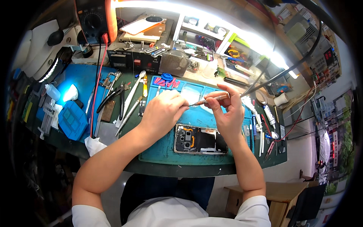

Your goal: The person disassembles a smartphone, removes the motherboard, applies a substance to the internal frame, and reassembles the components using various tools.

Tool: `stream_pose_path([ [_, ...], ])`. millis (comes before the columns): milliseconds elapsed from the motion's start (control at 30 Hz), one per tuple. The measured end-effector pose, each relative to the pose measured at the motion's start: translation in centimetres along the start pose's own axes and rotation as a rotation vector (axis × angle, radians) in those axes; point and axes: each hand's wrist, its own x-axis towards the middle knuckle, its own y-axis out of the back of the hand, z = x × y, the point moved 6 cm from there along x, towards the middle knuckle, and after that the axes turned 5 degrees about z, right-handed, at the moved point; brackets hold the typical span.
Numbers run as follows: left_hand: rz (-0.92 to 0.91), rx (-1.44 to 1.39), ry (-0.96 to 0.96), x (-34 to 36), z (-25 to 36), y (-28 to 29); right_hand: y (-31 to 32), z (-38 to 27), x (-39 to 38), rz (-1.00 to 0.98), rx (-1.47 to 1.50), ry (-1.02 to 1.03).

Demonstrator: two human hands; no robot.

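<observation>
My right hand (pixel 230 113) grips a thin screwdriver (pixel 218 99) with a copper-brown handle, its tip pointing left. At that tip, the thumb and fingers of my left hand (pixel 162 110) are pinched together; whatever is between them is too small to make out. Both hands hover above a blue-green work mat (pixel 162 151). Below them lies a smartphone (pixel 204 140) with its back cover off, showing camera modules at its left end, orange flex cables and a black inner panel. My right wrist partly overlaps the phone's right end.
Pliers (pixel 121 100), tweezers (pixel 128 116) and a white brush (pixel 132 94) lie left of the mat. A multimeter (pixel 93 20) with red and black leads stands at the back left. Small tools and a white tube (pixel 269 115) sit right. Behind are a bench unit (pixel 134 60) and shelves.
</observation>
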Motion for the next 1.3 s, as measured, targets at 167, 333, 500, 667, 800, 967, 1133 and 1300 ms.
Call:
stream_pose_path([
  [167,-0.045,-0.267,0.31,0.3,-0.7,0.4,0.6,-0.6,-0.1,0.05,0.16,-0.093],
  [333,-0.116,-0.68,0.627,-0.2,-1.4,0.0,1.2,-1.1,-0.3,0.073,0.298,-0.215],
  [500,-0.192,-0.844,0.694,-0.8,-0.8,-0.4,1.4,-1.7,-0.9,0.093,0.231,-0.207],
  [667,-0.325,-0.822,0.522,-0.5,1.0,0.0,1.9,-2.6,-1.9,0.097,0.156,0.007],
  [800,-0.464,-0.569,0.161,-0.4,2.9,0.9,2.2,-3.9,-3.2,-0.13,0.137,0.246],
  [967,-0.526,-0.548,0.078,-1.4,3.7,0.3,1.9,-4.9,-3.5,-0.292,0.085,0.315],
  [1133,-0.523,-0.479,0.01,-1.6,4.1,0.1,1.5,-5.0,-3.5,-0.347,0.033,0.407],
  [1300,-0.524,-0.464,0.01,-1.6,3.9,0.0,1.3,-4.9,-3.4,-0.369,0.003,0.411],
])
